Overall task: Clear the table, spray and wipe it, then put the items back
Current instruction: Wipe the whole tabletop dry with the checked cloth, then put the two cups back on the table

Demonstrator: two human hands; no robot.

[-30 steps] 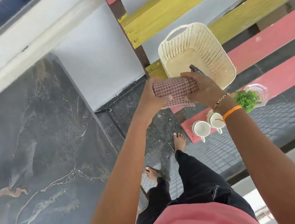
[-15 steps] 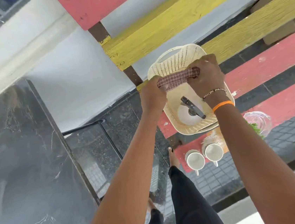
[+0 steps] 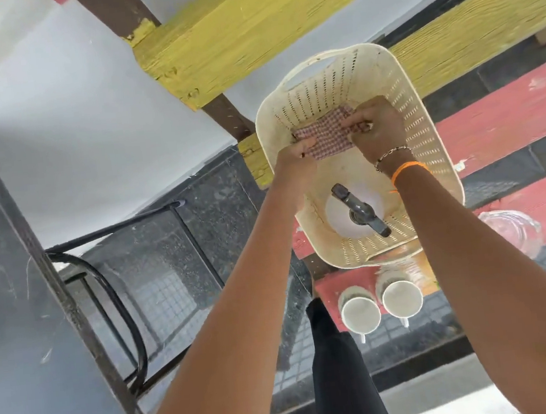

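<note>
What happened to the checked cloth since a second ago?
Both hands, left and right, carried the folded cloth forward from in front of the basket and lowered it inside, gripping it throughout. The spray bottle stayed in the basket, and the two cups and the glass bowl stayed on the red plank beside it.
</note>
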